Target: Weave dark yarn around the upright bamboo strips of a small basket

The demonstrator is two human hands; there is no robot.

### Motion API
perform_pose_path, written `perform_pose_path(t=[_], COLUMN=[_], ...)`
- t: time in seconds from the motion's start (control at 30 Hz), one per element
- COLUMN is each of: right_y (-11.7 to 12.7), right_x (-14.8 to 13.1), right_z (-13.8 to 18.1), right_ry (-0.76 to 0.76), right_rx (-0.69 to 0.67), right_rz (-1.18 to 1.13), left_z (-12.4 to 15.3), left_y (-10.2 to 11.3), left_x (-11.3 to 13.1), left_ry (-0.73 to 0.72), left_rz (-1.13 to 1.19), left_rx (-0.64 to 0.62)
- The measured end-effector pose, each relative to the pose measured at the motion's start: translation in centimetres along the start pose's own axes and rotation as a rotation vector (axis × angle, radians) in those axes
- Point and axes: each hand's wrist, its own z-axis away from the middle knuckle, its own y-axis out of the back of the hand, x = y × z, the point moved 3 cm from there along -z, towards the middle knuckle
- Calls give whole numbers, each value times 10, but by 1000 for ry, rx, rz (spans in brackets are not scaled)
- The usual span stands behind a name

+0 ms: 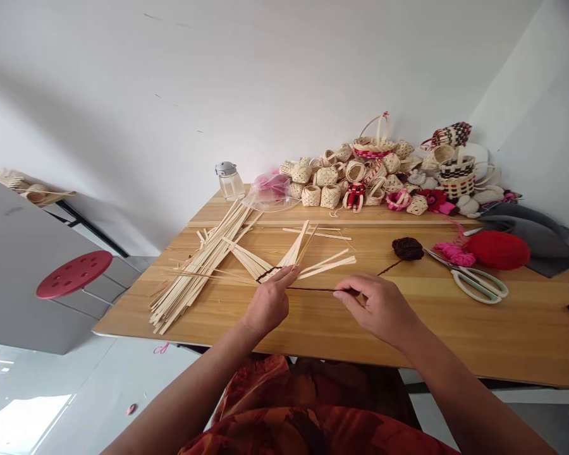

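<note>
Near the middle of the table, my left hand [271, 298] is closed on a small half-woven basket [290, 256] of pale strips, whose loose ends fan out away from me. A dark brown band edges its woven part, which my fingers partly hide. To the right, my right hand [372, 306] pinches a dark brown yarn [313, 289], stretched taut between the two hands. The yarn runs on behind my right hand to a dark brown ball [406, 249].
Loose pale strips [208, 265] lie in a long bundle at left. Scissors [478, 284], a red yarn ball [497, 249] and pink yarn [455, 254] lie at right. Several small woven baskets [329, 196] pile up along the wall, beside a glass jar [230, 182]. A red stool [74, 273] stands left.
</note>
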Motion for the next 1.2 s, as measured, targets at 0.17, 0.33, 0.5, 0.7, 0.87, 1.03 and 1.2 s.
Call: perform_pose_path(t=[0.17,0.33,0.5,0.7,0.87,1.03,1.2], right_y=[18,38,51,38,10,-6,-8], right_x=[-23,-26,12,57,88,102,82], right_z=[3,1,-10,-12,-3,4,3], right_ry=[196,188,-156,-438,-562,-589,-465], right_rx=[88,172,44,-312,-204,-197,-337], right_rz=[315,350,-1,-445,-386,-185,12], left_z=[2,4,10,16,15,9,3], left_y=[-10,-19,-16,-6,0,-1,-6], left_x=[6,8,8,14,17,8,13], left_ry=[-15,-15,-34,-138,-128,-15,22], left_rz=[-42,-47,-29,44,231,479,615], left_rx=[-37,-104,-125,-160,-101,-45,-5])
